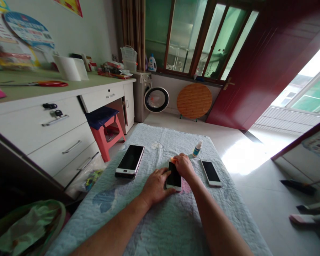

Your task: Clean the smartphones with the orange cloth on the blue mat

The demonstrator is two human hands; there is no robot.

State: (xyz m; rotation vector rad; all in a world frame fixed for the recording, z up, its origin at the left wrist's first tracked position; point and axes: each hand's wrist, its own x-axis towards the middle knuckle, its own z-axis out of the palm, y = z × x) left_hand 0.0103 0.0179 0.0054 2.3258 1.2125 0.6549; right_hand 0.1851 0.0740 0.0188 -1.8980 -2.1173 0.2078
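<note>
A white phone with a dark screen (174, 179) lies on a pale quilted cloth (154, 227). My left hand (156, 186) rests beside it, fingers curled against its left edge and holding it steady. My right hand (183, 166) is closed over the phone's top end, pinching a small orange thing (171, 160) that I cannot make out. A stack of phones (129, 161) lies to the left. Another white phone (211, 172) lies to the right. A small dropper bottle (197, 149) stands just beyond my right hand.
A white desk with drawers (56, 131) runs along the left, with a red stool (106, 133) under it. A washing machine (149, 96) and a round wooden tabletop (194, 101) stand at the far wall. A green bag (29, 224) sits at lower left.
</note>
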